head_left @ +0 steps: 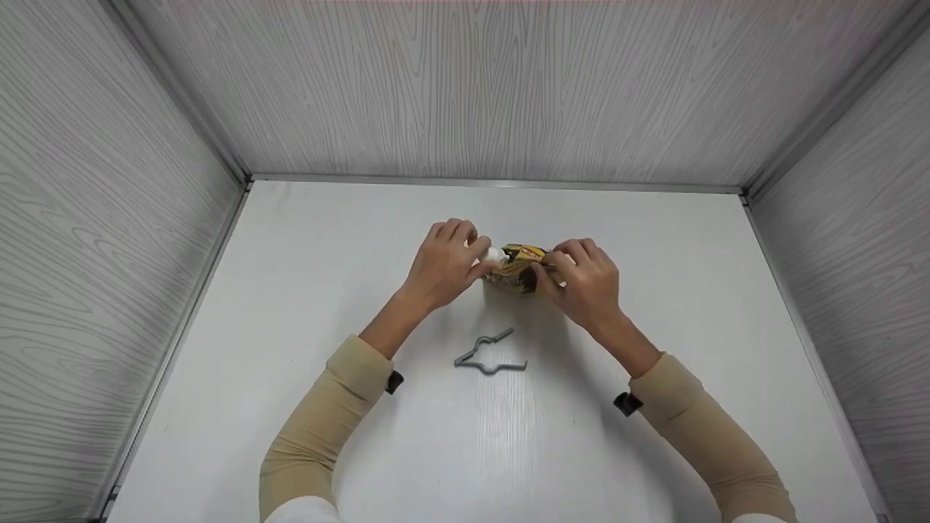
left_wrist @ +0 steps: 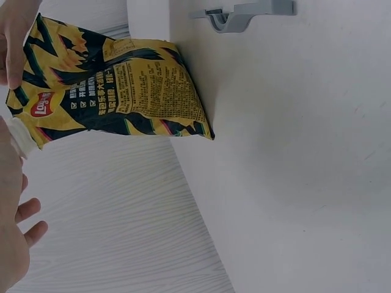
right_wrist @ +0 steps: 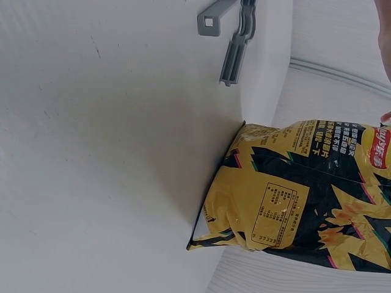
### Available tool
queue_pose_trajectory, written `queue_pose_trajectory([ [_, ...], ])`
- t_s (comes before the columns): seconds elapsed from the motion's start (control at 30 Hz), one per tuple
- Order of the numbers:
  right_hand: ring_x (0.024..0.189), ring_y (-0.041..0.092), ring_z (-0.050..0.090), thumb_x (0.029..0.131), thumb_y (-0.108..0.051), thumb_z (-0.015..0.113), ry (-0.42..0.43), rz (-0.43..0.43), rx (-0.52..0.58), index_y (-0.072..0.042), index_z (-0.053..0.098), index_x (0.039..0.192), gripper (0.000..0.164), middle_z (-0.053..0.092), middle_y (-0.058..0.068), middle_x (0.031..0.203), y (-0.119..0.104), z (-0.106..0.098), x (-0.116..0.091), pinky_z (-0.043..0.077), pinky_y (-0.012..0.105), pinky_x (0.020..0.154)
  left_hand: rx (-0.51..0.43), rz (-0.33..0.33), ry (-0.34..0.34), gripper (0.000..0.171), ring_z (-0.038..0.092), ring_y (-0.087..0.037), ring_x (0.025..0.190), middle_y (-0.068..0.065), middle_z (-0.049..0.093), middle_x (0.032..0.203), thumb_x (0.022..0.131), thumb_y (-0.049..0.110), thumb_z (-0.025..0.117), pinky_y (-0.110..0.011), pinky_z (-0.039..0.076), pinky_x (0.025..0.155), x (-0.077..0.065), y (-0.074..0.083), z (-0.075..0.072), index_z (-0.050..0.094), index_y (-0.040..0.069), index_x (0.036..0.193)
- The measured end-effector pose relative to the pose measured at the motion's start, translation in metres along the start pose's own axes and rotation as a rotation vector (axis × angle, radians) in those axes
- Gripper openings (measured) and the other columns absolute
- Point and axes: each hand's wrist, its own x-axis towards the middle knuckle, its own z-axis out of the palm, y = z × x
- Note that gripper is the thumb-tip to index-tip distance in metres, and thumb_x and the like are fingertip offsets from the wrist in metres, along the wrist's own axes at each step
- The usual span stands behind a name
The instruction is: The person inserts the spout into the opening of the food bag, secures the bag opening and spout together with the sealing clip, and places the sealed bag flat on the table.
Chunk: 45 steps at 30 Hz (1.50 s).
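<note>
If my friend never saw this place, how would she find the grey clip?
Start with the white table and find the yellow-and-black bag. Just on the person's side of it, on the tabletop, lies the grey clip. Unlike the bright printed bag, it is thin and plain, spread like a sideways V with a bump in each arm.

The white tabletop [head_left: 436,450] shows a few small dark specks. On it lies a gray clip [head_left: 490,371], its arms spread apart; beyond stands an upright yellow-and-black chip bag [left_wrist: 140,88], its base, poorly seen from above, apparently resting there.
</note>
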Motion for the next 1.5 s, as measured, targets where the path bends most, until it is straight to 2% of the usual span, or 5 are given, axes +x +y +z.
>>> queue_pose_trajectory([
  [0.23, 0.082, 0.032, 0.068, 0.087, -0.021, 0.087, 0.010, -0.001, 0.023, -0.008, 0.071, 0.086, 0.021, 0.071, 0.011, 0.088, -0.001, 0.000, -0.001, 0.058, 0.047, 0.068, 0.019, 0.011, -0.015, 0.050, 0.061, -0.027, 0.107, -0.008, 0.064, 0.109, 0.104, 0.060, 0.044, -0.044, 0.054, 0.097, 0.001, 0.000, -0.001, 0.066, 0.016, 0.109],
  [0.5, 0.084, 0.031, 0.068, 0.091, -0.025, 0.084, -0.033, -0.014, 0.027, -0.009, 0.072, 0.090, 0.020, 0.071, 0.010, 0.090, -0.001, 0.000, -0.003, 0.060, 0.045, 0.069, 0.034, 0.009, -0.039, 0.051, 0.062, -0.027, 0.109, -0.008, 0.065, 0.109, 0.104, 0.061, 0.043, -0.043, 0.054, 0.097, 0.005, 0.000, -0.005, 0.066, 0.016, 0.107],
  [0.87, 0.081, 0.031, 0.068, 0.086, -0.017, 0.088, -0.011, -0.045, 0.039, -0.008, 0.073, 0.089, 0.018, 0.071, 0.011, 0.090, 0.002, 0.000, -0.003, 0.059, 0.045, 0.065, 0.042, 0.023, -0.042, 0.051, 0.062, -0.028, 0.107, -0.008, 0.064, 0.108, 0.103, 0.061, 0.043, -0.045, 0.054, 0.097, 0.004, -0.003, -0.006, 0.065, 0.015, 0.104],
  [1.23, 0.081, 0.030, 0.068, 0.087, -0.020, 0.087, 0.001, -0.031, 0.050, -0.009, 0.075, 0.088, 0.017, 0.071, 0.010, 0.089, 0.000, 0.000, -0.004, 0.059, 0.045, 0.066, 0.108, 0.072, -0.026, 0.048, 0.063, -0.026, 0.107, -0.007, 0.065, 0.107, 0.103, 0.060, 0.047, -0.043, 0.056, 0.097, 0.006, 0.000, -0.007, 0.067, 0.017, 0.108],
  [1.5, 0.081, 0.030, 0.068, 0.086, -0.019, 0.088, -0.014, -0.032, 0.052, -0.008, 0.075, 0.089, 0.017, 0.071, 0.011, 0.089, -0.001, -0.001, -0.002, 0.060, 0.044, 0.067, 0.213, 0.145, 0.013, 0.045, 0.064, -0.024, 0.104, -0.006, 0.065, 0.107, 0.101, 0.060, 0.052, -0.040, 0.057, 0.094, 0.012, 0.001, -0.011, 0.068, 0.017, 0.106],
])
